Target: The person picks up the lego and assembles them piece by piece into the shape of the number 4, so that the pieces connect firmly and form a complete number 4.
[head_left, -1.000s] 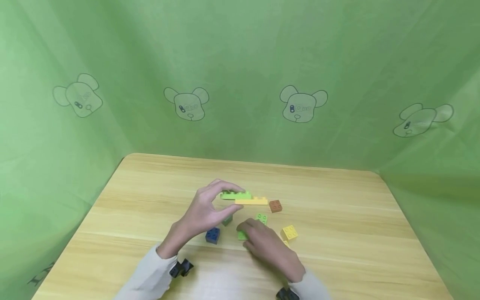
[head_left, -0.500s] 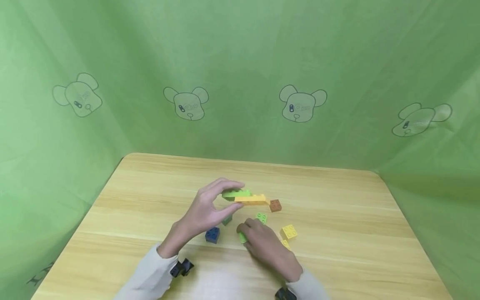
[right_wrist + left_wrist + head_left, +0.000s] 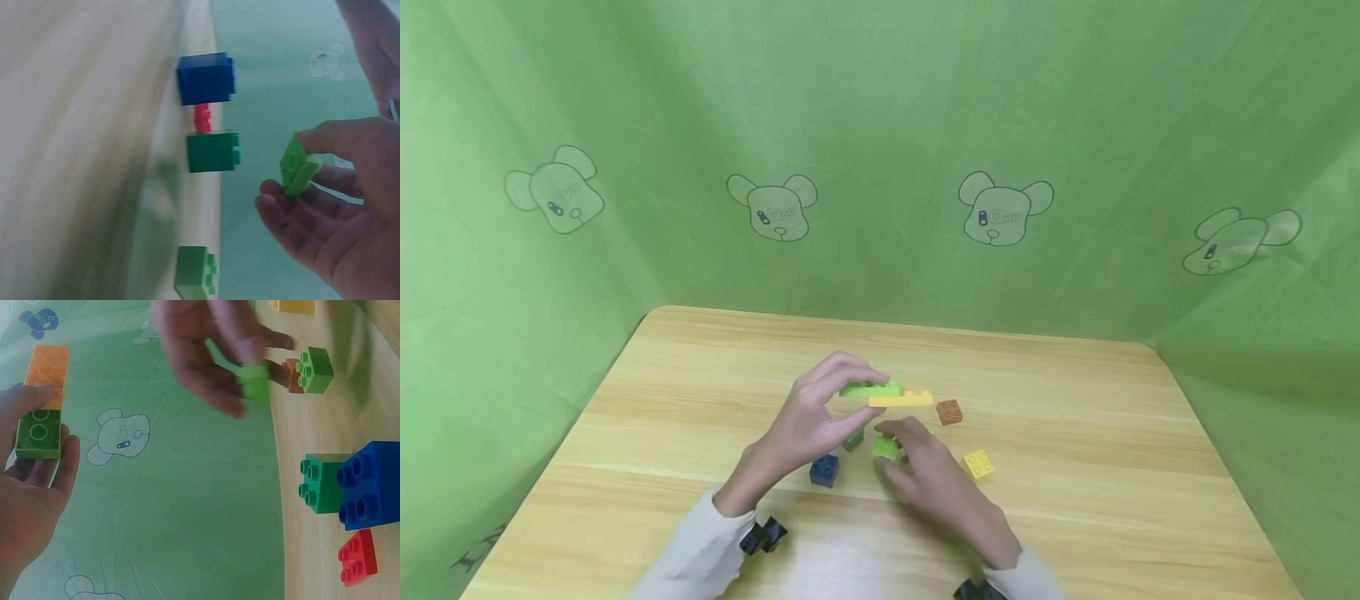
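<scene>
My left hand (image 3: 812, 417) pinches two joined bricks between thumb and fingers, above the table. One is a long green brick (image 3: 871, 390); the other, an orange-yellow brick (image 3: 901, 400), overlaps its right end and sticks out to the right. Between the thumb and fingers of my right hand (image 3: 936, 479) is a small, thin light green brick (image 3: 297, 165), tilted and off the table. It sits just below and in front of the joined pair in the head view. Another light green brick (image 3: 319, 370) stands on the table, mostly hidden behind the right hand in the head view.
Left of the right hand stand a blue brick (image 3: 824, 470) and a dark green brick (image 3: 853, 439). A brown-orange brick (image 3: 950, 412) and a yellow brick (image 3: 978, 465) lie to the right. The left wrist view also shows a red brick (image 3: 359, 558). Green cloth (image 3: 880, 150) surrounds the table.
My right hand has picked the thin light green brick up off the table, moving away from me and toward the joined bricks. The left hand tilted its bricks briefly, then levelled them.
</scene>
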Demonstrator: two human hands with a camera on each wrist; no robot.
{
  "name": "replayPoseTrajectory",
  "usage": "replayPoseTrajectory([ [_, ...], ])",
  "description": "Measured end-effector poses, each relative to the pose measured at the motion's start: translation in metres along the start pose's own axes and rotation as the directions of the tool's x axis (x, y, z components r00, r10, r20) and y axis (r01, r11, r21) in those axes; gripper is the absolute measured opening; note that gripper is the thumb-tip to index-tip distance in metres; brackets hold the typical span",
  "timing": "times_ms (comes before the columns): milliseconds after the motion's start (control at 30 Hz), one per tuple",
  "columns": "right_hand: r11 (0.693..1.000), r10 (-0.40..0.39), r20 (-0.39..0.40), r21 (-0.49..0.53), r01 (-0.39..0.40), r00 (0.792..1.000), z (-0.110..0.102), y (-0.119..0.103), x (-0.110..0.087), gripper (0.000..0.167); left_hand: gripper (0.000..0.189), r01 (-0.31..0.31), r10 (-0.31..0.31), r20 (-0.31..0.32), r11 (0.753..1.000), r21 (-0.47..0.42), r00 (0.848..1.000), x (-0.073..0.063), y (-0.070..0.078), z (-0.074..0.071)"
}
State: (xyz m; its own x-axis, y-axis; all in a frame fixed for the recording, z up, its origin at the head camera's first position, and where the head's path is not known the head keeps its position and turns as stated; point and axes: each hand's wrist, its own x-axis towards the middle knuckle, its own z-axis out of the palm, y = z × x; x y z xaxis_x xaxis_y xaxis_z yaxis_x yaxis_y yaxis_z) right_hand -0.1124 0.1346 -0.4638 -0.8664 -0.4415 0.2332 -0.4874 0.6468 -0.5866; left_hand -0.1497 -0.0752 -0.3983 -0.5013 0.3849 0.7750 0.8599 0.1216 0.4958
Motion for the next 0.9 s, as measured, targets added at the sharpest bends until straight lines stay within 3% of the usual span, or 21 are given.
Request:
replayPoseTrajectory([
  [167,0.997,-0.005,-0.092,0.079,0.012,0.996,-0.01,0.0,0.003,0.038,0.036,-0.01,0.01,0.012,1.0,0.003,1.0,0.0,0.0,-0.001],
  [367,0.995,0.003,-0.117,0.098,0.008,0.993,-0.018,0.003,0.005,0.035,0.036,-0.031,0.031,0.019,1.0,0.004,0.999,0.0,-0.001,-0.002],
  [600,0.989,-0.083,-0.232,0.1,0.108,0.969,-0.031,0.009,0.006,0.032,0.035,-0.034,0.035,0.017,0.999,-0.005,0.999,0.0,-0.002,-0.001],
  [733,0.987,-0.04,-0.298,0.137,0.084,0.954,-0.039,0.009,0.007,0.025,0.035,-0.039,0.039,0.022,0.999,0.0,0.999,-0.001,-0.004,-0.001],
  [900,0.956,0.049,-0.333,0.287,0.052,0.942,-0.051,0.008,0.008,0.021,0.035,-0.035,0.035,0.03,0.999,-0.003,0.999,-0.002,-0.004,-0.001],
])
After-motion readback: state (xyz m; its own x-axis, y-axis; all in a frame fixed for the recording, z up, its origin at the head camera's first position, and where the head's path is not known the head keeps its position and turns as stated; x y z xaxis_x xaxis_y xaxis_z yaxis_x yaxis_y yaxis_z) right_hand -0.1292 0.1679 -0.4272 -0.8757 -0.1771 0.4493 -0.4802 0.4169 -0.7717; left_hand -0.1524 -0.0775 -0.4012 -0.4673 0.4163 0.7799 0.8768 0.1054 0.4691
